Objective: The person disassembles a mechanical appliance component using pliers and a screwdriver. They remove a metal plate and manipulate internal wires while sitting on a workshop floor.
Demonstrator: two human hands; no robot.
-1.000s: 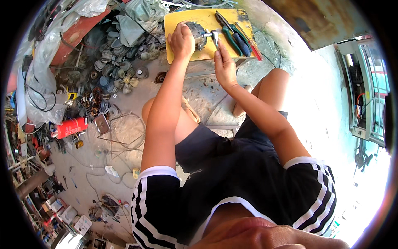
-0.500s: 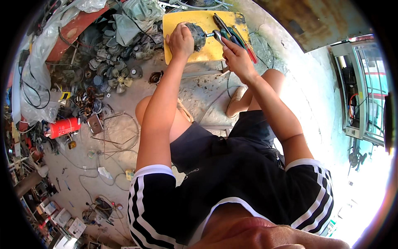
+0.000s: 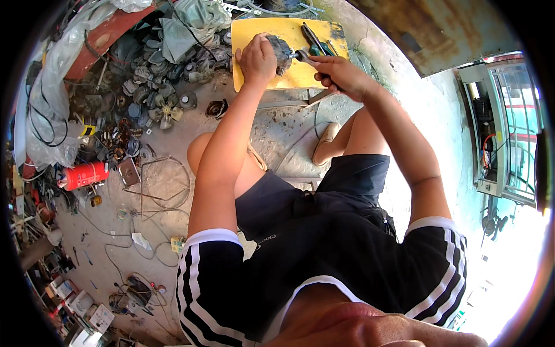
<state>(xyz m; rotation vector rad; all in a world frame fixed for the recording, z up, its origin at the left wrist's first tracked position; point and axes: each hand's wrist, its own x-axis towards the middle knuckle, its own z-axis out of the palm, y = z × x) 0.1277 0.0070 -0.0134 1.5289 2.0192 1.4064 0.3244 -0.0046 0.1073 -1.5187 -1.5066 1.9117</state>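
Our left hand grips dark round motor part from its left side, over yellow board. Our right hand closes around dark handle of metal wrench; wrench head stands at part's right side, seating too small for us to tell. Beyond right hand, green-handled pliers lie on board. Left of board, we see parts heap; nearer us, red cylinder.

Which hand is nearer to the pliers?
Right: the right hand grips a wrench just in front of the pliers; the left hand is farther left, on the dark part.
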